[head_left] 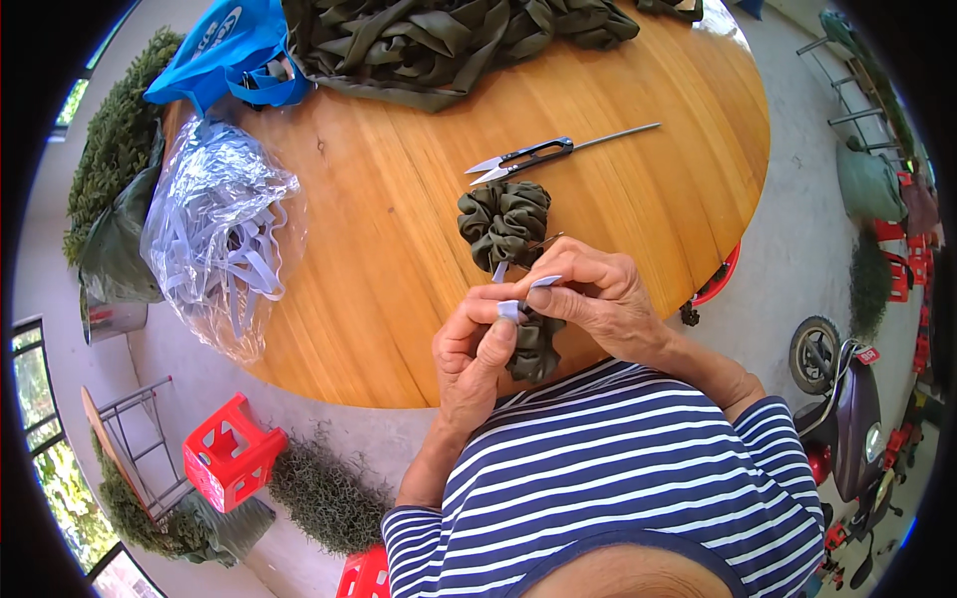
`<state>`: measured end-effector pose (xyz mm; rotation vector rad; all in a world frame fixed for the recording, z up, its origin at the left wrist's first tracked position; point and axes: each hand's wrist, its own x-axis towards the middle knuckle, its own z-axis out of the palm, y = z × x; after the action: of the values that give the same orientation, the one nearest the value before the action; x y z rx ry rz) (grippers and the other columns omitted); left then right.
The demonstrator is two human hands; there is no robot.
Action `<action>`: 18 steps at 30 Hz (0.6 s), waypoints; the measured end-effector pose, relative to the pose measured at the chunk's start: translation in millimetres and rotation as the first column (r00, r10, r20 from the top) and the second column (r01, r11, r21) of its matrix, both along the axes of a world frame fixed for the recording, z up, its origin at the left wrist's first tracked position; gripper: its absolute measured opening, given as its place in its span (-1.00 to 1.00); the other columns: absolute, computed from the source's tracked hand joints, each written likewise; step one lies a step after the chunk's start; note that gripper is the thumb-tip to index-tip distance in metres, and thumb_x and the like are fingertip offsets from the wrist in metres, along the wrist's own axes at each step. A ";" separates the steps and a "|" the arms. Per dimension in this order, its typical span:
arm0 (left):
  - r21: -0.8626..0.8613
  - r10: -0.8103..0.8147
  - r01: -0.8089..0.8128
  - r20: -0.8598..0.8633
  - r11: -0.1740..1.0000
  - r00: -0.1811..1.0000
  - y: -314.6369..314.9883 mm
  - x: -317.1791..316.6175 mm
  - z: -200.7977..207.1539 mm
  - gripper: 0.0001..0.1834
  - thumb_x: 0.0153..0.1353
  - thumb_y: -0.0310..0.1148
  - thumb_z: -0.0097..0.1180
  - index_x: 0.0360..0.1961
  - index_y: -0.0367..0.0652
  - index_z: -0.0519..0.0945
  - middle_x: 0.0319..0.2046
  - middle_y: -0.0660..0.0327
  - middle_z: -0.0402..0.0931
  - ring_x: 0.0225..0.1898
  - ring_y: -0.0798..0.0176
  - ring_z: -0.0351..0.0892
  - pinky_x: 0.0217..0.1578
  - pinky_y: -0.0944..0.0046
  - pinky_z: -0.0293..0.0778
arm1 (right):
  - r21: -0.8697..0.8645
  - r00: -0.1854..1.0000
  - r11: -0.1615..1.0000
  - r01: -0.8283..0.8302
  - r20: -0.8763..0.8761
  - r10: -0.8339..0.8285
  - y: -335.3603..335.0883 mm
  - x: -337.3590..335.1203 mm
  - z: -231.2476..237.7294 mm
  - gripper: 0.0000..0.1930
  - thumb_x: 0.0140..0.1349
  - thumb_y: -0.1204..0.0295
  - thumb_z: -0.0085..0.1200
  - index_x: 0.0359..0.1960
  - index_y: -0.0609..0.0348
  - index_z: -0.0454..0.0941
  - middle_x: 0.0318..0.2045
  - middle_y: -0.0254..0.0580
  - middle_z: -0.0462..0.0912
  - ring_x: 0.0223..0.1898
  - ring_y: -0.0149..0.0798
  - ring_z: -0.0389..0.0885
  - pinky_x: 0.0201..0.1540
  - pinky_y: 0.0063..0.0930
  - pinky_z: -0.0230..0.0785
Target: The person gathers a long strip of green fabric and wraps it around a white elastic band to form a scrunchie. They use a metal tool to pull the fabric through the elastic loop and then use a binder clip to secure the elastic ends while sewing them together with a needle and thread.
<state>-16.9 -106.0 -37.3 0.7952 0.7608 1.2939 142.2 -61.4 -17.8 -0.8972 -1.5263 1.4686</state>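
Observation:
My left hand (472, 349) pinches one end of a pale lavender elastic band (508, 310) between thumb and finger. In my right hand (601, 299), thumb and forefinger close on another pale end (546, 282), a short way to the right. Gathered dark olive fabric (533, 351), ruffled like a scrunchie, hangs under my fingers; part of it is hidden. Just beyond my hands a bunched olive scrunchie (503, 221) lies on the table, with a thin pointed piece showing beside my right fingers. Farther away are thread snips (520, 159) with their blades pointing left.
A thin metal rod (623, 133) extends right from the snips on the wooden table (369, 219). A clear plastic bag (224, 229) of lavender elastic strips lies left. Olive fabric (449, 45) and a blue bag (219, 50) occupy the far side. A red stool (227, 453) stands below left.

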 end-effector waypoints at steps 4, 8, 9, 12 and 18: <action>-0.090 0.044 -0.045 -0.021 0.995 0.999 -0.5 -0.6 5.4 -0.86 0.22 -0.40 0.00 -0.32 -0.26 0.50 -0.21 0.24 0.43 -0.30 0.51 0.34 -0.26 0.53 0.28 | -0.130 0.983 0.991 -0.029 -0.183 0.004 -4.1 -0.2 4.1 -0.89 0.11 0.50 0.10 -0.35 0.28 0.57 -0.46 -0.24 0.55 -0.29 -0.43 0.50 -0.23 -0.62 0.35; -0.113 0.064 -0.073 -0.081 0.991 0.995 -2.0 -0.5 2.8 -0.84 0.24 -0.39 -0.03 -0.32 -0.28 0.49 -0.23 0.23 0.44 -0.28 0.50 0.38 -0.23 0.50 0.32 | -0.301 0.989 0.946 -0.117 -0.127 0.081 -6.5 -0.5 13.6 -0.88 0.13 0.52 0.08 -0.31 0.29 0.55 -0.51 -0.25 0.54 -0.41 -0.45 0.52 -0.32 -0.66 0.36; -0.088 0.082 -0.091 -0.104 0.992 0.991 -2.1 0.0 0.9 -0.84 0.24 -0.39 -0.03 -0.32 -0.28 0.49 -0.23 0.23 0.44 -0.28 0.49 0.38 -0.22 0.49 0.33 | -0.379 0.984 0.919 -0.112 -0.170 0.050 -6.6 -2.4 11.8 -0.86 0.13 0.51 0.08 -0.28 0.30 0.49 -0.53 -0.28 0.53 -0.51 -0.50 0.50 -0.44 -0.70 0.33; 0.006 0.179 -0.182 -0.203 0.983 0.963 1.4 -1.2 12.0 -0.84 0.25 -0.39 -0.05 -0.33 -0.28 0.49 -0.25 0.22 0.43 -0.27 0.47 0.39 -0.22 0.47 0.33 | -0.504 0.980 0.857 -0.107 -0.200 0.005 -2.2 0.3 9.7 -0.83 0.12 0.48 0.12 -0.29 0.27 0.44 -0.52 -0.31 0.53 -0.51 -0.55 0.48 -0.51 -0.71 0.28; 0.243 0.259 -0.142 -0.566 0.960 0.783 5.5 -1.7 16.1 -0.96 0.10 -0.53 0.09 -0.41 -0.27 0.51 -0.27 0.12 0.43 -0.28 0.30 0.43 -0.28 0.41 0.36 | -0.580 0.987 0.802 -0.145 -0.136 0.081 5.9 1.8 16.5 -0.83 0.12 0.48 0.12 -0.30 0.30 0.47 -0.50 -0.27 0.57 -0.47 -0.55 0.51 -0.54 -0.75 0.31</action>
<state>-18.6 -100.5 -21.1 1.3395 1.2661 1.3270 144.0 -55.6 -1.3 -1.0682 -1.0592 2.1046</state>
